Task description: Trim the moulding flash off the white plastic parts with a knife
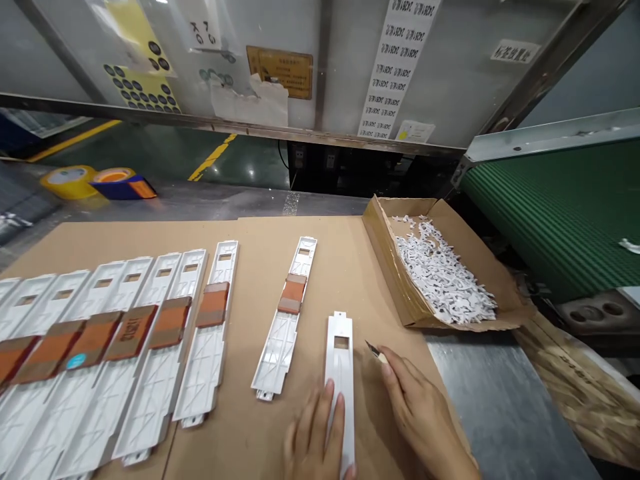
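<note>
A long white plastic panel [344, 373] with a square cutout lies smooth side up on the cardboard. My left hand [317, 433] holds it at the near end, fingers across its top and the thumb at its right edge. Just right of the panel, my right hand [417, 407] is closed around a small trimming knife [375, 351]. The blade points up and left, apart from the panel; most of the handle is hidden in my fingers. Left of these lies another white panel [280, 340], ribbed side up, with a brown-orange block [293, 293] across its middle.
Several similar panels with blocks [170, 323] line the left side. A cardboard box [395, 280] of white plastic scraps [440, 273] stands at the right, beside a green conveyor belt [565, 193]. Tape rolls [70, 181] sit at the back left. A metal-framed board [340, 67] overhangs the back.
</note>
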Available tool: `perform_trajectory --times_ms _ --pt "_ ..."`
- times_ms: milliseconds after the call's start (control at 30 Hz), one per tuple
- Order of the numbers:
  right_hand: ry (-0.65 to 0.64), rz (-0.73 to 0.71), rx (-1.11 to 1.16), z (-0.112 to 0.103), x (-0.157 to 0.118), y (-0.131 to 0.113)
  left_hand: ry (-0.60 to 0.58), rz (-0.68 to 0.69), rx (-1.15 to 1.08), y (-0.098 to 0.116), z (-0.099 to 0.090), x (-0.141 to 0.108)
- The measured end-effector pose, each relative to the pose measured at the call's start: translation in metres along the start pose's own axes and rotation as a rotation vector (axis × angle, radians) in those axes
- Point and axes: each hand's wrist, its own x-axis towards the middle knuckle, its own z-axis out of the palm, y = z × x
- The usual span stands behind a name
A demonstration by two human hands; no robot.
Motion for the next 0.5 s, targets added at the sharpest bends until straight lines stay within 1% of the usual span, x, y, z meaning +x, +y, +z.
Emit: perform_trajectory --times_ms 67,100,133,200,267,367,433,500 --pt "-0.001 -0.041 -0.067 0.000 0.011 0.000 -0.006 0.171 0.033 -0.014 0.000 0.028" --pt "-0.004 -0.066 -0.100 -0.001 0.016 0.000 -0.009 0.221 0.045 -0.020 0.001 0.038" --pt "-0.013 -0.091 -0.128 -0.001 0.020 -0.001 -0.009 0.260 0.053 -0.024 0.004 0.044" --pt "-0.043 -0.130 -0.170 0.000 0.027 -0.002 -0.005 0.297 0.054 -0.027 0.011 0.045" --pt "-0.070 -0.157 -0.204 0.000 0.032 -0.003 0.022 0.283 0.051 -0.024 0.018 0.038" --pt "-0.056 -0.219 -0.269 0.000 0.034 -0.003 0.096 0.167 0.029 -0.013 0.024 0.028" --pt "-0.048 -0.256 -0.307 -0.001 0.035 -0.004 0.135 0.101 -0.003 -0.007 0.023 0.028" --pt "-0.052 -0.274 -0.326 -0.002 0.035 -0.004 0.156 0.071 -0.025 -0.005 0.022 0.031"
